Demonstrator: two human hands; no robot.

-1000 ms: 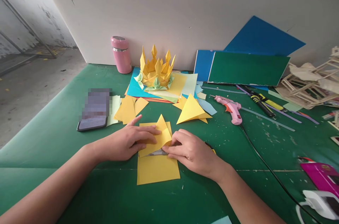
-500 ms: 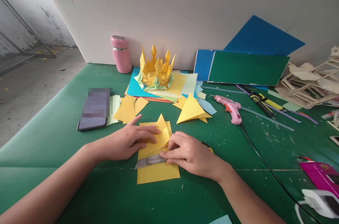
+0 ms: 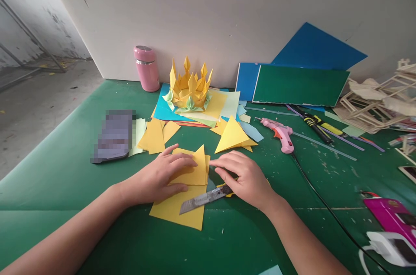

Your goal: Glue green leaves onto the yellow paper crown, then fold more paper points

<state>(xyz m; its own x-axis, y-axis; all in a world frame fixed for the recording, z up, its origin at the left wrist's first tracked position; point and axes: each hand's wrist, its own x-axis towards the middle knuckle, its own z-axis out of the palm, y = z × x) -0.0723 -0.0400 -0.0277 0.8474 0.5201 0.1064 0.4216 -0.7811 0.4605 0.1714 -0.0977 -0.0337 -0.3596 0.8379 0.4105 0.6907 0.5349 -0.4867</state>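
Note:
My left hand (image 3: 172,173) lies flat with spread fingers on a folded yellow paper (image 3: 190,164), its pointed flap standing at the upper right. The sheet's lower half (image 3: 169,210) reaches toward me. My right hand (image 3: 243,175) hovers at the paper's right edge, fingers stretched and thumb apart. Beneath that hand is a yellow-and-black utility knife (image 3: 224,189), its blade extended over the lower sheet; the palm hides much of the handle. Behind my hands are yellow paper pieces (image 3: 154,136) and a folded yellow triangle (image 3: 231,136).
A yellow paper crown (image 3: 190,88) stands on coloured sheets, beside a pink flask (image 3: 146,69). At left lies a phone (image 3: 113,136). A pink glue gun (image 3: 279,134) trails its cord across the right side, near pliers (image 3: 316,127) and a wooden stick model (image 3: 373,101).
The knife has shifted right and tilted, showing more blade. My right hand has moved right, its fingers uncurling from a pinch. The lower sheet has turned, and my left hand has shifted slightly.

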